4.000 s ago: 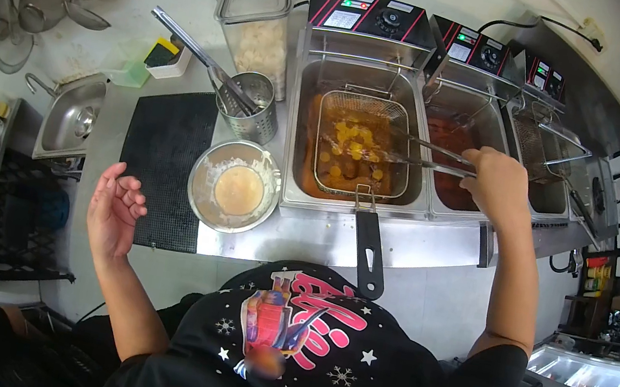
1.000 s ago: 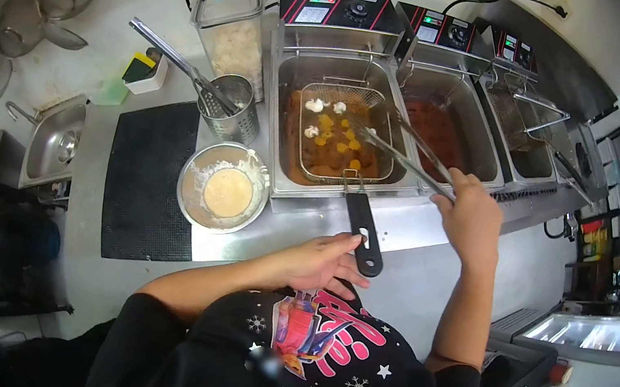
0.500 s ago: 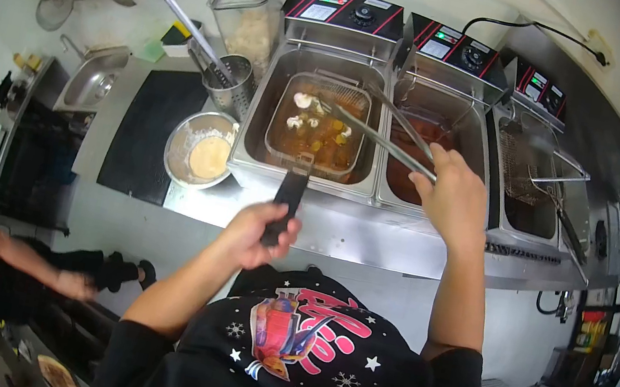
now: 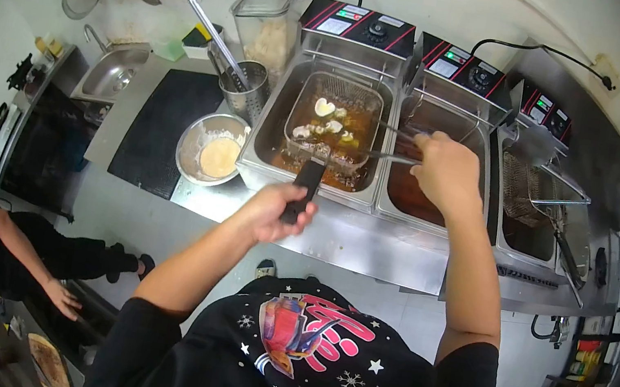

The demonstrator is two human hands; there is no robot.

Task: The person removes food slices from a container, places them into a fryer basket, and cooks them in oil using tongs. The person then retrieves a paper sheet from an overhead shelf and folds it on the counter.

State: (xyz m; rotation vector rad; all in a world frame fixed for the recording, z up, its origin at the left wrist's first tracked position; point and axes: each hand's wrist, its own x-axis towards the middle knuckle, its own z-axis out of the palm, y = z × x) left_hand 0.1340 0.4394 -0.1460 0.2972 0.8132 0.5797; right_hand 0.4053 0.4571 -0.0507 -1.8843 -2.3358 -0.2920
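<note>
My left hand [image 4: 272, 212] is closed around the black handle [image 4: 306, 186] of a wire fryer basket [image 4: 345, 89]. The basket sits in the left fryer tank, over brown oil with floating bits. Several whitish pieces of food [image 4: 324, 108] lie in it; one looks pale and rounded, and I cannot tell their kind. My right hand [image 4: 448, 175] grips metal tongs [image 4: 393, 158] above the middle fryer. Their two arms are spread apart and point left to the basket's right side, with blurred tips. I see nothing caught between them.
Left of the fryer stands a metal bowl of pale batter [image 4: 217, 156]. Behind it are a perforated utensil holder [image 4: 244, 103] and a clear lidded container [image 4: 267, 37]. A third fryer [image 4: 528, 203] holds another basket at the right. Another person [image 4: 29, 235] is at the lower left.
The basket has tilted, handle end raised, and its food has shifted. The tongs have moved from over the food toward the basket's right side. The camera view has also shifted slightly.
</note>
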